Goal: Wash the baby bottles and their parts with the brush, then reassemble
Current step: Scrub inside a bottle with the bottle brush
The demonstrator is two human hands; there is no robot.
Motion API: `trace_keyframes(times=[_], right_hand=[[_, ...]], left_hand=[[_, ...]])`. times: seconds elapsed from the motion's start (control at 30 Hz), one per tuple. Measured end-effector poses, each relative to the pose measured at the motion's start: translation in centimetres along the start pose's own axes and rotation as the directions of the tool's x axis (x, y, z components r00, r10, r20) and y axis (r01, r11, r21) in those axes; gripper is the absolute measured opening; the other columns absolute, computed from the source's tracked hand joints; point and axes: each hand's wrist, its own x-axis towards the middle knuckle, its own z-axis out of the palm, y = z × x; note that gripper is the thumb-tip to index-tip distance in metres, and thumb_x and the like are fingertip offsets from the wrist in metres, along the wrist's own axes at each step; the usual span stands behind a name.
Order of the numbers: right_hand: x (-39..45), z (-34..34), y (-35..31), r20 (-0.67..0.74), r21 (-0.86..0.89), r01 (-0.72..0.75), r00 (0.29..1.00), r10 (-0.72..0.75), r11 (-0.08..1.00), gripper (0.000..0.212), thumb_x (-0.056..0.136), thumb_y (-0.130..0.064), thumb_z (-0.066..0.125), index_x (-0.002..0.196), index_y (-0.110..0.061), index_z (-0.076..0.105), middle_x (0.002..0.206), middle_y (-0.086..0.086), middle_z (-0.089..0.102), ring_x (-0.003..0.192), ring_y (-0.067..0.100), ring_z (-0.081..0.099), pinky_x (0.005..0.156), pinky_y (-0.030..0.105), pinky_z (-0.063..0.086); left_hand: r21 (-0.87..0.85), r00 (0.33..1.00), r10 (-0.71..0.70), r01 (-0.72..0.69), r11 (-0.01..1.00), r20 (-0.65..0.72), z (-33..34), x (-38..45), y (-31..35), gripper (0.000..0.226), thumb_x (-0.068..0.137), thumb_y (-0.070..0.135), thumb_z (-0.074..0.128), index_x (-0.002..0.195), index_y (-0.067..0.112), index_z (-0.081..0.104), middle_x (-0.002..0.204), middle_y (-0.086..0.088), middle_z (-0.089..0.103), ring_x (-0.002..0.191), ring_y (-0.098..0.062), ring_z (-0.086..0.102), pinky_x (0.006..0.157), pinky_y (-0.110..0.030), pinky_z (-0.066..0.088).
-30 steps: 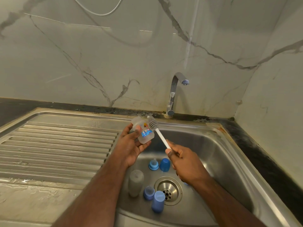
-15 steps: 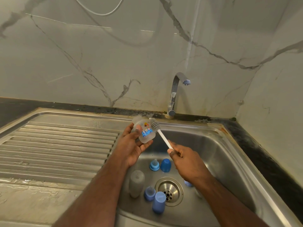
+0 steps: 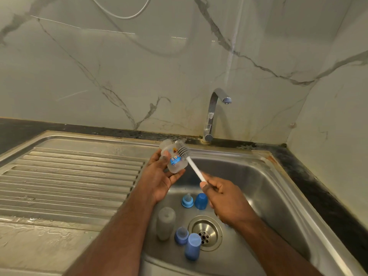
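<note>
My left hand (image 3: 159,176) grips a small frosted baby bottle (image 3: 172,159) with a blue printed picture, held tilted above the sink's left edge. My right hand (image 3: 223,198) holds the white handle of a bottle brush (image 3: 191,163); its grey bristle head lies against the bottle's outer side. On the sink floor stand a second frosted bottle (image 3: 165,223), a blue collar with teat (image 3: 187,200), a blue cap (image 3: 201,201), another blue collar (image 3: 181,235) and a tall blue cap (image 3: 192,249).
The steel sink basin (image 3: 268,196) has a drain (image 3: 205,232) in its floor. A ribbed draining board (image 3: 69,182) lies to the left. The chrome tap (image 3: 213,114) stands behind, with no water running. Marble walls close the back and right.
The brush head has slid slightly along the bottle's side, and both hands have shifted a little. The parts in the sink have not moved.
</note>
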Motion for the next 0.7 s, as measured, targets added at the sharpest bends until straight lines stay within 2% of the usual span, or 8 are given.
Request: trace_keyframes(times=[0.17,0.27,0.4,0.53,0.63,0.7], right_hand=[[0.62,0.06,-0.20,-0.007,-0.048,-0.037,0.999,0.037,0.998,0.039,0.104,-0.038,0.048,0.143,-0.039,0.051,0.073,-0.012,0.058,0.065,0.005,0.054,0.063,0.020,0.044],[0.26,0.03,-0.47,0.005,-0.070,-0.001,1.000,0.001,0.998,0.040,0.104,-0.040,0.047,0.144,-0.041,0.049,0.076,-0.015,0.059,0.066,0.004,0.055,0.062,0.015,0.043],[-0.06,-0.09,-0.36,0.045,-0.041,-0.011,0.999,0.013,0.999,0.038,0.104,-0.039,0.048,0.141,-0.047,0.049,0.069,-0.011,0.057,0.058,0.004,0.051,0.061,0.022,0.047],[0.36,0.07,-0.60,0.017,-0.062,-0.033,0.999,0.035,0.998,0.041,0.104,-0.039,0.047,0.145,-0.042,0.047,0.083,-0.009,0.065,0.064,0.007,0.055,0.069,0.029,0.054],[0.34,-0.15,-0.45,-0.006,-0.050,-0.053,0.999,0.053,0.997,0.042,0.104,-0.039,0.048,0.146,-0.039,0.048,0.093,-0.012,0.066,0.075,0.008,0.061,0.075,0.027,0.056],[-0.04,-0.16,-0.78,0.010,-0.060,-0.022,1.000,0.023,0.998,0.041,0.104,-0.039,0.047,0.145,-0.040,0.047,0.084,-0.013,0.063,0.068,0.006,0.057,0.067,0.019,0.050]], left_hand=[[0.042,1.000,-0.003,0.003,0.999,0.010,0.06,-0.07,-0.17,0.040,0.101,0.023,0.058,0.141,0.020,0.054,0.131,-0.016,0.066,0.113,-0.037,0.069,0.088,-0.051,0.060],[0.030,1.000,0.000,0.000,1.000,-0.010,0.16,-0.16,-0.06,0.037,0.102,0.023,0.056,0.139,0.019,0.056,0.129,-0.016,0.067,0.112,-0.036,0.069,0.086,-0.049,0.061],[-0.004,0.999,-0.004,0.004,1.000,-0.036,0.00,-0.14,0.03,0.034,0.102,0.025,0.058,0.134,0.015,0.058,0.128,-0.018,0.068,0.111,-0.038,0.070,0.082,-0.048,0.062],[0.006,0.999,-0.009,0.009,1.000,-0.039,0.14,-0.28,-0.05,0.031,0.102,0.026,0.057,0.131,0.016,0.059,0.127,-0.018,0.067,0.108,-0.037,0.071,0.078,-0.047,0.063],[0.013,0.999,-0.016,0.017,1.000,-0.043,0.42,-0.46,-0.06,0.026,0.104,0.026,0.055,0.127,0.018,0.059,0.126,-0.017,0.066,0.108,-0.037,0.070,0.081,-0.048,0.062],[0.021,0.998,-0.012,0.013,1.000,-0.056,0.47,-0.50,0.01,0.028,0.104,0.026,0.054,0.130,0.017,0.058,0.127,-0.018,0.066,0.109,-0.037,0.070,0.083,-0.048,0.062]])
